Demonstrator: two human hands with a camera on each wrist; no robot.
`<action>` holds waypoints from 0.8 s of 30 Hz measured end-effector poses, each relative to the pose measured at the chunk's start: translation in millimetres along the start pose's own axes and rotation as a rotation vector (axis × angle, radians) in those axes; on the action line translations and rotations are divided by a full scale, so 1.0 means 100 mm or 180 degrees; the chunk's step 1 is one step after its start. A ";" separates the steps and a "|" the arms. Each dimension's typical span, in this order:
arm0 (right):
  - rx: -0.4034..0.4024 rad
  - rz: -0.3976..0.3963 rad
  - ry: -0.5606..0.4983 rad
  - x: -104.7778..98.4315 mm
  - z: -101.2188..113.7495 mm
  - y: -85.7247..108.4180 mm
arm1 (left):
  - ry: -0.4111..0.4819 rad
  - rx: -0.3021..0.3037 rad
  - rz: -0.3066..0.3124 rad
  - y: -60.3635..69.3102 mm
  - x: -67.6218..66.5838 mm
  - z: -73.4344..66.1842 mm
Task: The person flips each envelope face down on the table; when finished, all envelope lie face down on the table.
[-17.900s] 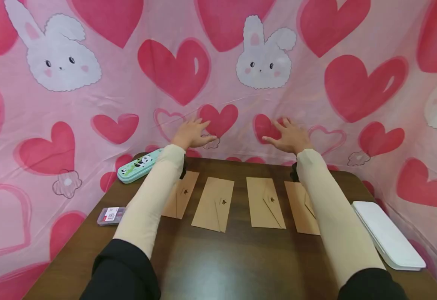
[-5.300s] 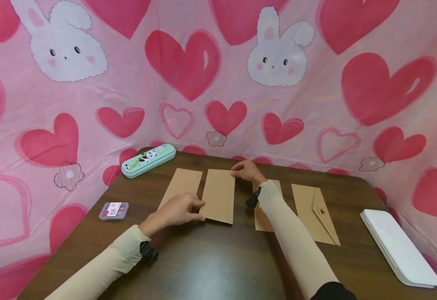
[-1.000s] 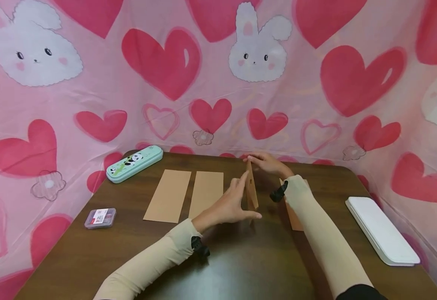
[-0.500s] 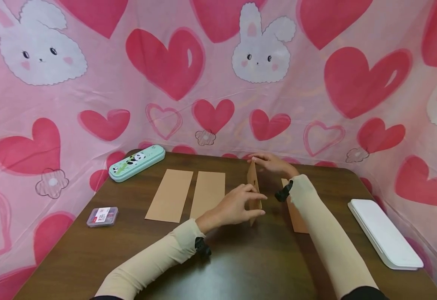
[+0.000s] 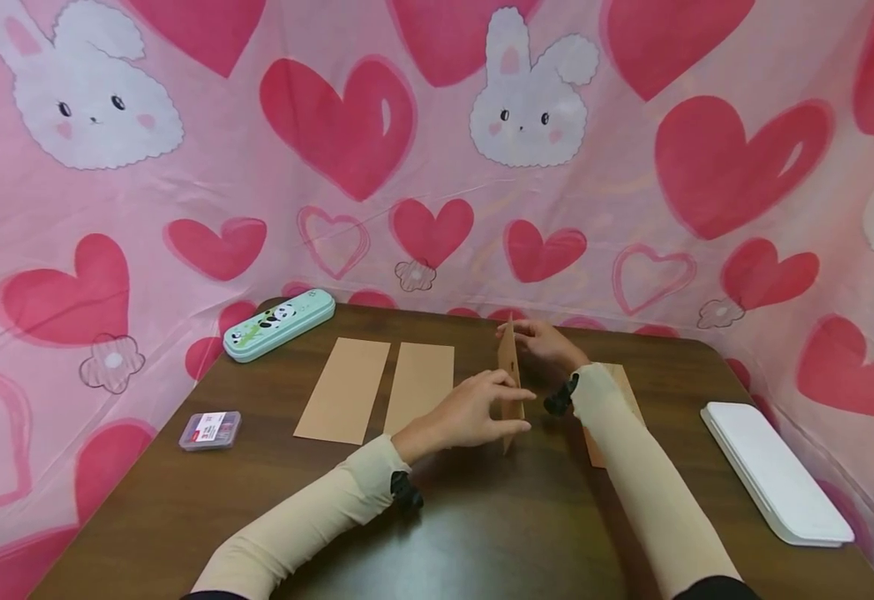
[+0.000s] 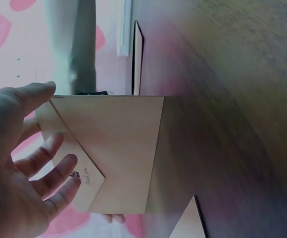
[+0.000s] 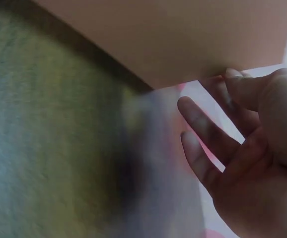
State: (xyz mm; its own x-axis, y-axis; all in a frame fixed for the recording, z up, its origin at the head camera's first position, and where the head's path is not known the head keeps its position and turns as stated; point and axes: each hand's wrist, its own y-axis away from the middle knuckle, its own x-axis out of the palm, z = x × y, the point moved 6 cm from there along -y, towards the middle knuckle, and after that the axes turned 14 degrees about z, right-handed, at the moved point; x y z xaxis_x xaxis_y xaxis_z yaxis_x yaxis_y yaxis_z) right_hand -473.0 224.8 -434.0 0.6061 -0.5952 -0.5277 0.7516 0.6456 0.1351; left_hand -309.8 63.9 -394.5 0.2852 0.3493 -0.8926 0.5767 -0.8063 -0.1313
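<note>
A brown kraft envelope (image 5: 509,365) stands on its long edge, almost end-on in the head view. My right hand (image 5: 549,343) pinches its far end; the right wrist view has thumb and forefinger on that edge of the envelope (image 7: 208,44), other fingers apart. At the near end is my left hand (image 5: 462,408), thumb and fingers spread beside the envelope. In the left wrist view the flap with small dark print faces the left palm. Two envelopes (image 5: 342,390) (image 5: 422,379) lie plain side up to the left. Another envelope (image 5: 624,385) is partly hidden under my right forearm.
A mint panda pencil case (image 5: 279,325) lies at the back left of the dark wooden table (image 5: 481,533). Nearer is a small clear plastic box (image 5: 212,431) with a label. A long white case (image 5: 774,471) lies along the right side. Heart-printed cloth hangs behind.
At first all envelopes lay flap side up; the two left ones now show plain sides. The third has been raised on edge. Lately my left thumb and forefinger have come closer together.
</note>
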 end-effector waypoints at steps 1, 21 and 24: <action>0.0022 -0.0005 -0.0010 0.02 -0.02 -0.01 | 0.0018 -0.0001 0.0014 0.00 0.00 0.01; 0.0260 0.0002 0.0301 0.14 -0.04 -0.04 | -0.0011 0.0155 -0.0041 0.06 -0.03 0.05; 0.0275 -0.0052 -0.0012 0.09 -0.05 0.02 | 0.0037 0.0176 -0.0112 0.10 -0.05 0.08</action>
State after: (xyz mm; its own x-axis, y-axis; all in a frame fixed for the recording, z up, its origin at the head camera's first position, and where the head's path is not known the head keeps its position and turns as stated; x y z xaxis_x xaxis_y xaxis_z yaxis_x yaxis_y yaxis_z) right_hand -467.4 222.8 -442.8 0.5943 -0.6072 -0.5273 0.7811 0.5921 0.1984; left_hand -311.9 50.7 -395.1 0.2743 0.3832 -0.8820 0.5434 -0.8185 -0.1866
